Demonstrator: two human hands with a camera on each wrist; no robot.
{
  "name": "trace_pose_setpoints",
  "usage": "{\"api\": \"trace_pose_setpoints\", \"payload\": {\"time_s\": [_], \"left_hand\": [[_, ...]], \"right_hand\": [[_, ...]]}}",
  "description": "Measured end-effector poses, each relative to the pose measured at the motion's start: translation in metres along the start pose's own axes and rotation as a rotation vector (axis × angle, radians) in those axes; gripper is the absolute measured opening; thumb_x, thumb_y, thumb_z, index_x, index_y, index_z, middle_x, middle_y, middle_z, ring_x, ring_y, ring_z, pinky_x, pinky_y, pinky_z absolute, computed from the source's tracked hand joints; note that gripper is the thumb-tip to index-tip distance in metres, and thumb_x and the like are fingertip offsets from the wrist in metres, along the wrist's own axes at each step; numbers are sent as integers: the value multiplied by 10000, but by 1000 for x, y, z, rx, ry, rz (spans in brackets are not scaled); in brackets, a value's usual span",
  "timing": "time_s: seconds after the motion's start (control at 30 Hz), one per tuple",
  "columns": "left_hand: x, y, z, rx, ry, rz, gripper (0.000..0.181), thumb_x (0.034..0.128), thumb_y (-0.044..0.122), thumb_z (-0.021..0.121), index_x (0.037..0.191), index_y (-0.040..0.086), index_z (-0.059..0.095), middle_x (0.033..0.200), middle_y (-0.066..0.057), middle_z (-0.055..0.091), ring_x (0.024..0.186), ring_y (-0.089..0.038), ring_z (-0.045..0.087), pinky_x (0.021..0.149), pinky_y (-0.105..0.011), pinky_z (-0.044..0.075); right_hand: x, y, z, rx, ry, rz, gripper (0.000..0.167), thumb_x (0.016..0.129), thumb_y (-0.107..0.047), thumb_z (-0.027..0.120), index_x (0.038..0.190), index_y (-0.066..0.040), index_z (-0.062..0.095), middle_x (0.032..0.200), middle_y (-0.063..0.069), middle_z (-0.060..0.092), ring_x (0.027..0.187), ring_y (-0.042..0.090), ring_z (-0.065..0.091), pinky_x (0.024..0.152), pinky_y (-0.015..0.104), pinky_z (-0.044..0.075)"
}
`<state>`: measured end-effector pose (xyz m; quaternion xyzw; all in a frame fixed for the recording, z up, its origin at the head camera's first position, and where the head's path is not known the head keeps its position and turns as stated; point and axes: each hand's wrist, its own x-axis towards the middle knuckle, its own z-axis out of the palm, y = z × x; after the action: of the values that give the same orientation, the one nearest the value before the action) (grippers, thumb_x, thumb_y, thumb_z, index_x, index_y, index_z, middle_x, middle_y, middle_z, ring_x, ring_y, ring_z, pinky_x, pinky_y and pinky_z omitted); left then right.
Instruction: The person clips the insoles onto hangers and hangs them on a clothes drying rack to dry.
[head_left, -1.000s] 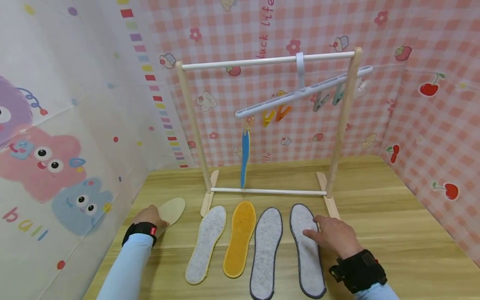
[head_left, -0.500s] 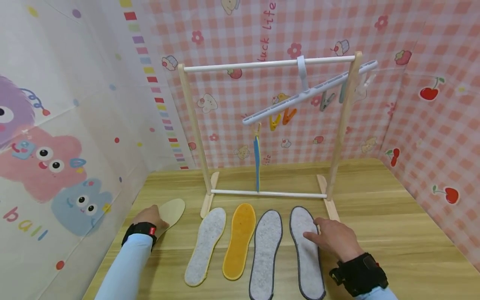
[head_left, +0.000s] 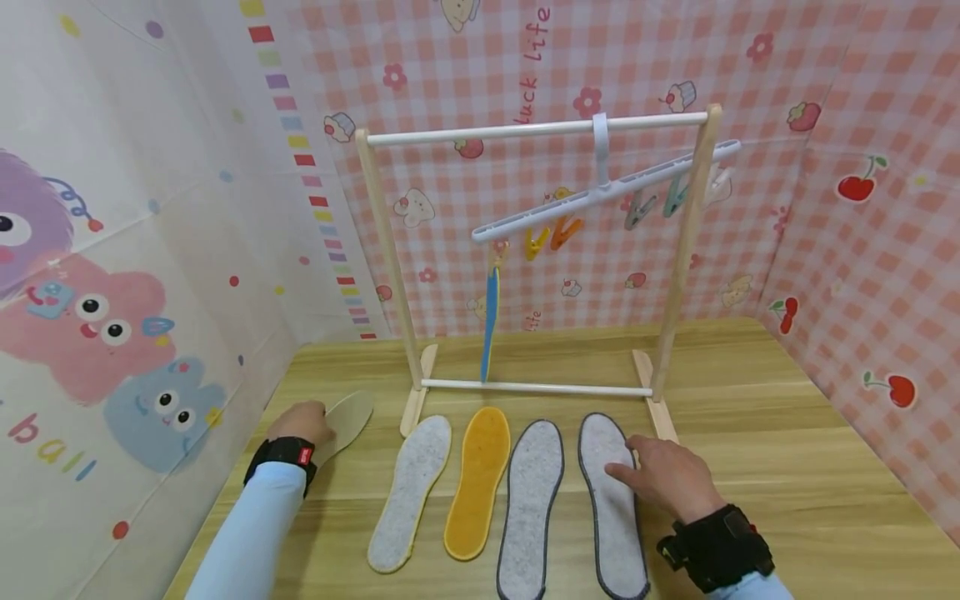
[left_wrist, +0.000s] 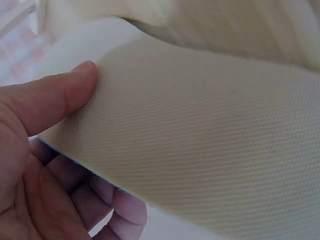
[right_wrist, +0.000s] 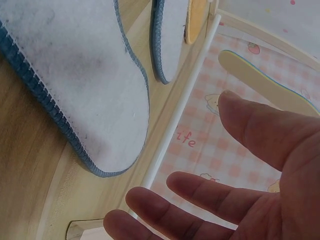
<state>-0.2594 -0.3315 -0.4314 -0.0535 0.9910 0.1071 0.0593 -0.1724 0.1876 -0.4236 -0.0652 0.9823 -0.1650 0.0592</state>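
At the table's left, my left hand [head_left: 302, 423] pinches the edge of a cream insole [head_left: 349, 417]; in the left wrist view the thumb lies on the insole's ribbed face [left_wrist: 200, 130] and the fingers curl beneath it. My right hand [head_left: 671, 475] hovers with spread fingers over the right edge of a grey, dark-edged insole [head_left: 617, 508], holding nothing; the right wrist view shows a gap between its fingers and that insole [right_wrist: 100, 100]. Left of it lie another grey insole [head_left: 531, 508], an orange insole [head_left: 477, 483] and a light grey insole with yellow edging [head_left: 411, 492].
Behind the insoles stands a wooden rack [head_left: 684, 258] with white bars. From its top bar a tilted white hanger [head_left: 555, 208] carries several clips, and a blue-sided insole [head_left: 491, 325] hangs from its low left end. Patterned cloth [head_left: 450, 83] covers the walls.
The cream insole has tilted up off the table at the left hand's grip. The hanger and its hanging insole have swung back and forth. The right hand has stayed nearly still.
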Motion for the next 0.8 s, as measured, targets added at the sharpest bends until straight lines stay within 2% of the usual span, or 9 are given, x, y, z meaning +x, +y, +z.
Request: {"api": "trace_pose_setpoints", "payload": {"time_s": [0.23, 0.43, 0.8], "left_hand": [[-7, 20, -12, 3, 58, 90, 139, 841, 77, 649, 915, -40, 664, 861, -173, 662, 713, -286, 569, 669, -478, 481], [-6, 30, -13, -8, 143, 162, 88, 833, 40, 574, 808, -11, 642, 769, -124, 628, 665, -267, 545, 627, -435, 452], [-14, 54, -20, -59, 238, 201, 131, 838, 18, 543, 725, -9, 604, 661, -88, 566, 583, -246, 507, 532, -376, 398]], "right_hand": [[0, -1, -1, -4, 0, 2, 591, 880, -451, 711, 1208, 36, 645, 1070, 213, 694, 897, 335, 661, 741, 507, 520], [0, -1, -1, 0, 6, -2, 593, 879, -448, 711, 1207, 41, 644, 1071, 215, 693, 904, 345, 663, 737, 505, 519], [1, 1, 0, -2, 12, -4, 585, 880, -450, 708, 1209, 30, 642, 1068, 213, 693, 897, 345, 660, 730, 509, 517]]}}
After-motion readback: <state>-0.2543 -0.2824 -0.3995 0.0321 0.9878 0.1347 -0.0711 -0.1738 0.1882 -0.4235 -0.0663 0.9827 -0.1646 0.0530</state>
